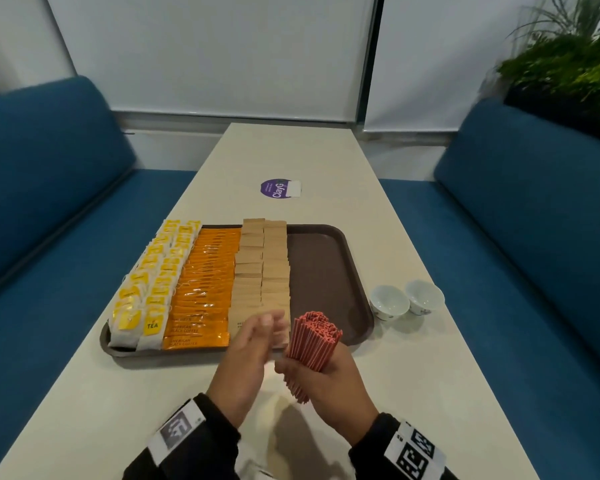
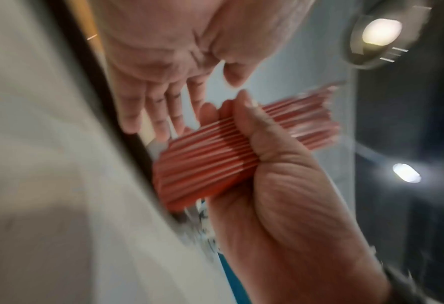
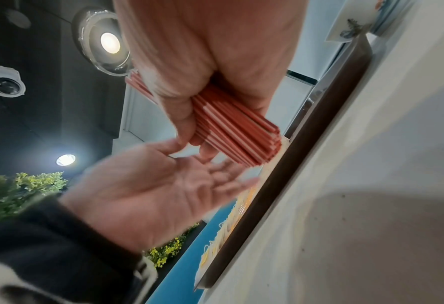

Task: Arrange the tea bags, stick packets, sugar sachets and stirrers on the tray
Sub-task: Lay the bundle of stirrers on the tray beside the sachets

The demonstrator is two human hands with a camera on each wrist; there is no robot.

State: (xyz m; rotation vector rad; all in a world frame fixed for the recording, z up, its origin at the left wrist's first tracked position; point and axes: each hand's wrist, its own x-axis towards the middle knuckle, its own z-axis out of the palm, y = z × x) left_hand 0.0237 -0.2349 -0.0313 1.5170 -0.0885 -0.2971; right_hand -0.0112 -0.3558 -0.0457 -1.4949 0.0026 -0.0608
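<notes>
A brown tray (image 1: 326, 271) lies on the table. From left to right it carries rows of yellow tea bags (image 1: 153, 282), orange stick packets (image 1: 205, 282) and tan sugar sachets (image 1: 262, 268); its right strip is bare. Above the tray's near edge my right hand (image 1: 329, 386) grips a thick bundle of red stirrers (image 1: 314, 337), tilted with its far end up. My left hand (image 1: 246, 358) is beside the bundle with straight fingers, blurred, and holds nothing. The left wrist view shows the right thumb across the stirrers (image 2: 202, 164). In the right wrist view the left palm (image 3: 150, 191) faces the stirrers (image 3: 236, 131).
Two small white cups (image 1: 390, 303) (image 1: 425, 297) stand on the table right of the tray. A purple round sticker (image 1: 278, 188) lies farther back. Blue benches (image 1: 49, 202) flank the table, and a plant (image 1: 568, 64) is at the far right.
</notes>
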